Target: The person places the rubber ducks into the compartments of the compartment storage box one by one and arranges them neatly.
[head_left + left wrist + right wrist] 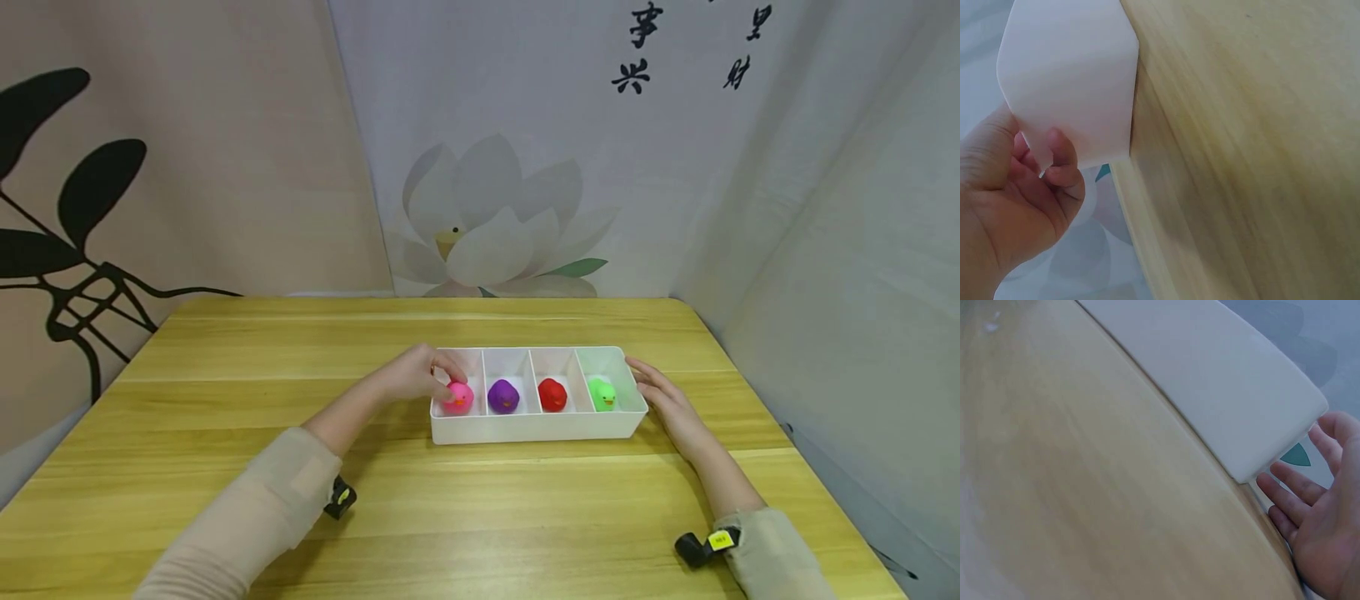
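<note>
A white box (531, 428) with side-by-side compartments stands on the table, holding one small rubber duck in each. My left hand (414, 374) reaches over the left end and pinches the pink rubber duck (462, 402) in the leftmost compartment. In the left wrist view the box's end wall (1072, 81) hides that duck, and some fingers curl outside the wall. To the right sit a purple duck (503, 397), a red duck (552, 395) and a green duck (602, 394). My right hand (672, 410) rests its relaxed fingers (1291, 499) at the box's right end.
Under the box is a wooden table (480, 508) with a light grain. A pale curtain (525, 100) printed with a lotus and dark characters hangs behind it. Small black cameras sit at the left wrist (341, 497) and right wrist (693, 550).
</note>
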### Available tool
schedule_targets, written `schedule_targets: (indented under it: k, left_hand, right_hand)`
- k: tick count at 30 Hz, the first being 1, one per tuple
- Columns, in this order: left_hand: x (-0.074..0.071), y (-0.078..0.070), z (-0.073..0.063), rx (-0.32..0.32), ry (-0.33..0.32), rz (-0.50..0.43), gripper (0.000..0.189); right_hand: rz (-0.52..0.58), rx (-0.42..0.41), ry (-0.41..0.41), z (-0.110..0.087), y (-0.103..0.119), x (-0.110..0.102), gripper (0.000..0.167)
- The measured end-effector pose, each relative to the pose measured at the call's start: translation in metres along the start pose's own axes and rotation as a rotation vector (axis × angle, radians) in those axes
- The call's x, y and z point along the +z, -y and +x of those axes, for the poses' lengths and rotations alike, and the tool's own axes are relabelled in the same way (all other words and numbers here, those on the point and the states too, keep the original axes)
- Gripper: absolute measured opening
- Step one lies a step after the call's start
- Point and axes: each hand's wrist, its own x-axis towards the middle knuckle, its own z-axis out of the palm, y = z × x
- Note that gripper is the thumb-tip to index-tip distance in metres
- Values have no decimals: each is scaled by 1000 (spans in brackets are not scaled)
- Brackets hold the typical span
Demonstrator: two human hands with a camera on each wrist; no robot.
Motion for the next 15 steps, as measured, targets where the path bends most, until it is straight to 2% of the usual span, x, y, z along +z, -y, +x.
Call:
schedule_targets:
  k: [4,15]
  left_hand:
    - [-1,-6,-1,-57,17,9,20]
    - [-1,-10,3,-76,46,68,18]
  right_hand:
    - [-1,8,-1,0,0,0,49]
    - [-2,8,0,1,0,0,49]
